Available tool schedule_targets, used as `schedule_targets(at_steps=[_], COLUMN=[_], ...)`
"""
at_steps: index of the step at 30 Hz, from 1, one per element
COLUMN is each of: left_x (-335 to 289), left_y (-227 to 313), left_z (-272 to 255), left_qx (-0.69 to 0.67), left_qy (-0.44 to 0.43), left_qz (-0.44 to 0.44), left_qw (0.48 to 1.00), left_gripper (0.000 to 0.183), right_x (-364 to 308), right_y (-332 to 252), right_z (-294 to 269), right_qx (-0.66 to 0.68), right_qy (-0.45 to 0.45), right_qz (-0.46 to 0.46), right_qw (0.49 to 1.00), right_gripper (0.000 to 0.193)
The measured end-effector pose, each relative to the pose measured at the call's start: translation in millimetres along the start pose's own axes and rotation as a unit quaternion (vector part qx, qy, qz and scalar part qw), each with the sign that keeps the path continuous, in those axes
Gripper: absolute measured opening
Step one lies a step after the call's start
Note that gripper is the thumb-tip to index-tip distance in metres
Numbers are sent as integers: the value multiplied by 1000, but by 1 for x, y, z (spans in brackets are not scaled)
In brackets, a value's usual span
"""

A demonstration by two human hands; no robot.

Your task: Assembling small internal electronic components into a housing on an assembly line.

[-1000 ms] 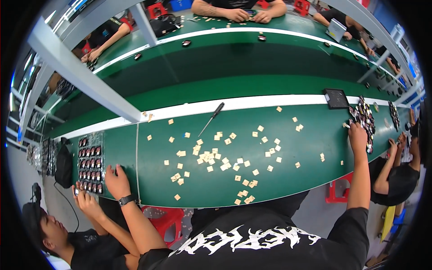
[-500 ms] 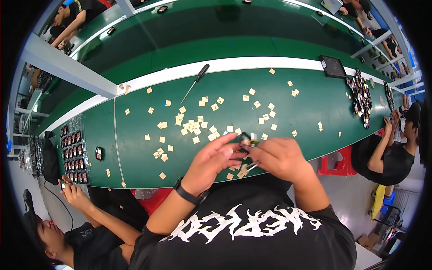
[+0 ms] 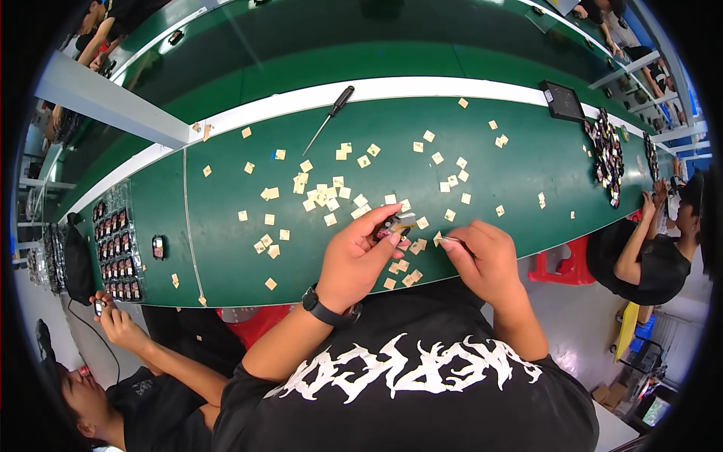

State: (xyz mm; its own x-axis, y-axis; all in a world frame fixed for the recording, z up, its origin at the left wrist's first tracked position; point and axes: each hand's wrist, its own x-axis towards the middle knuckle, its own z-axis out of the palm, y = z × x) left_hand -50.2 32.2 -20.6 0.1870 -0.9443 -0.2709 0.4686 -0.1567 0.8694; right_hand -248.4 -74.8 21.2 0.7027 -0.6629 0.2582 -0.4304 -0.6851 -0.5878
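My left hand [image 3: 358, 252] is closed around a small black electronic device [image 3: 393, 227], with a clear or silvery piece and a thin yellow strip at its upper right edge. My right hand [image 3: 486, 260] is apart from it, to the right, with thumb and forefinger pinched on slim metal tweezers [image 3: 449, 239], mostly hidden by the fingers. At their tip is a small cream square [image 3: 437, 238]; whether it is gripped or only touched I cannot tell. More cream squares [image 3: 322, 197] lie scattered over the green table [image 3: 520, 173], some just below my hands.
A black-handled screwdriver [image 3: 341, 99] lies near the white rail. At the left, a clear tray [image 3: 119, 248] holds rows of black devices; one black device [image 3: 159, 247] lies beside it. Far right are a device pile [image 3: 606, 162] and a black tray [image 3: 562, 101]. Co-workers sit on both sides.
My hands have moved apart: the right has drawn away from the device to the right, a cream square now at its tweezers' tip. The left still holds the device, now more exposed.
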Motion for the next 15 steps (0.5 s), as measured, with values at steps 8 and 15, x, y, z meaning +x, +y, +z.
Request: schedule_targets(at_steps=[8, 15], left_x=[-5, -6], left_y=[-4, -5], left_z=[10, 16], left_qx=[130, 229], left_qy=[38, 72], left_qz=[37, 88], left_qw=[990, 967], left_gripper=[42, 42], right_x=[-5, 6], right_y=[-3, -25], right_z=[3, 0], right_qx=[-62, 46], right_qy=[-48, -27], right_qz=[108, 74], right_qw=[991, 996], right_gripper=[22, 7])
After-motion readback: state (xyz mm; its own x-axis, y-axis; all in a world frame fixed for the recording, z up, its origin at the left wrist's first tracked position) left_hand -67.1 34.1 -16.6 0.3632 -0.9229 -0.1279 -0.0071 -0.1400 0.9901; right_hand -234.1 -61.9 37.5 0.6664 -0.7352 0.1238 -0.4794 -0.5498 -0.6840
